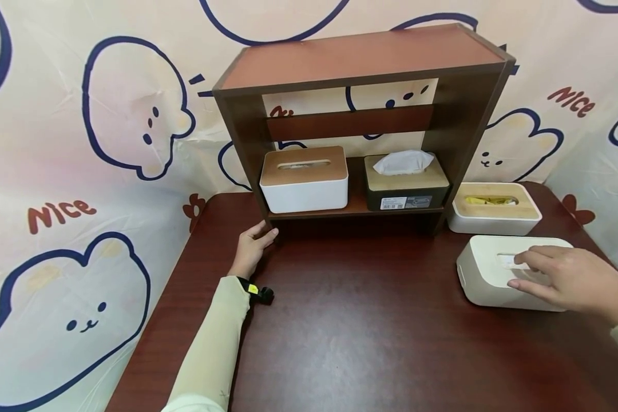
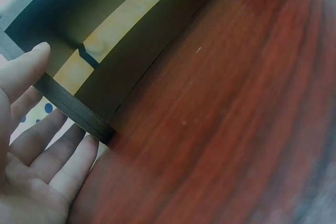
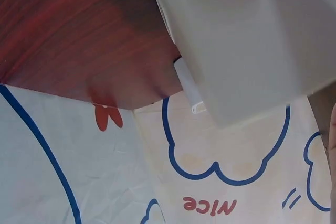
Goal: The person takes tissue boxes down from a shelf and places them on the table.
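Note:
At the lower front corner of a brown wooden shelf (image 1: 363,63), my left hand (image 1: 251,247) grips the edge of the left side panel. In the left wrist view, the thumb lies on one side of that panel (image 2: 73,103) and the fingers on the other. Over on the right, my right hand (image 1: 571,280) is above an all-white tissue box (image 1: 486,286), fingertips at the slot in its lid and thumb spread over the top. That box fills the upper right of the right wrist view, where only a sliver of the hand shows.
On the shelf board stand a white tissue box with a brown lid (image 1: 305,191) and a dark green one with a wooden lid (image 1: 407,182), tissue sticking out. Right of the shelf sits a white box with a light wooden lid (image 1: 494,217) and something yellow inside. Patterned cloth (image 1: 118,217) borders the dark red table (image 1: 340,343).

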A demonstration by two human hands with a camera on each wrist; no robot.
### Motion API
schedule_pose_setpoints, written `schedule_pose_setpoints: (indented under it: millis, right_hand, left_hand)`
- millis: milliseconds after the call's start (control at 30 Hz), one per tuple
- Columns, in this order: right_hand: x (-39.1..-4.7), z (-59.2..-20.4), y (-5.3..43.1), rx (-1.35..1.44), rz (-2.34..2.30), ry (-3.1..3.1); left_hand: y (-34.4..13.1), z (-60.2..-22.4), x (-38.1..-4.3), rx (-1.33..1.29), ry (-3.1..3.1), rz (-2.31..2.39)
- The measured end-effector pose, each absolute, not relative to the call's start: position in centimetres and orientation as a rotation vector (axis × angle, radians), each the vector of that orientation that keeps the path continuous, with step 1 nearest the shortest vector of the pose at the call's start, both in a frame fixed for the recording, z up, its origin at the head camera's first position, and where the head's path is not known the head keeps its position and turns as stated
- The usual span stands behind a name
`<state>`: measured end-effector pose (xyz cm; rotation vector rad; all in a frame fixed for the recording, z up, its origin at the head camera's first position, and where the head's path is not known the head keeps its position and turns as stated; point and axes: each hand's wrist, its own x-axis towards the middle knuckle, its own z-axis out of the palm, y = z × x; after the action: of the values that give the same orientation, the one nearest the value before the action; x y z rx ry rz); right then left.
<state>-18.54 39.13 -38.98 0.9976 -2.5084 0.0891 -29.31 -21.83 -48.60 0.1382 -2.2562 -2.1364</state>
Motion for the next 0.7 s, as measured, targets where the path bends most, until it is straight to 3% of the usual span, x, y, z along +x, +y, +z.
schedule_pose_setpoints:
  millis: [433,700]
  right_hand:
    - [-19.7,-37.0,38.7,0.962,0.149,-2.465]
    - [-20.3,-35.5,37.6,0.741,0.216,-2.654]
  left_hand:
    - [-21.6,-48.8,-29.2,0.088,-2.248,-2.123]
    - [-21.8,-48.6,-29.1,0.087,-2.226,-2.126]
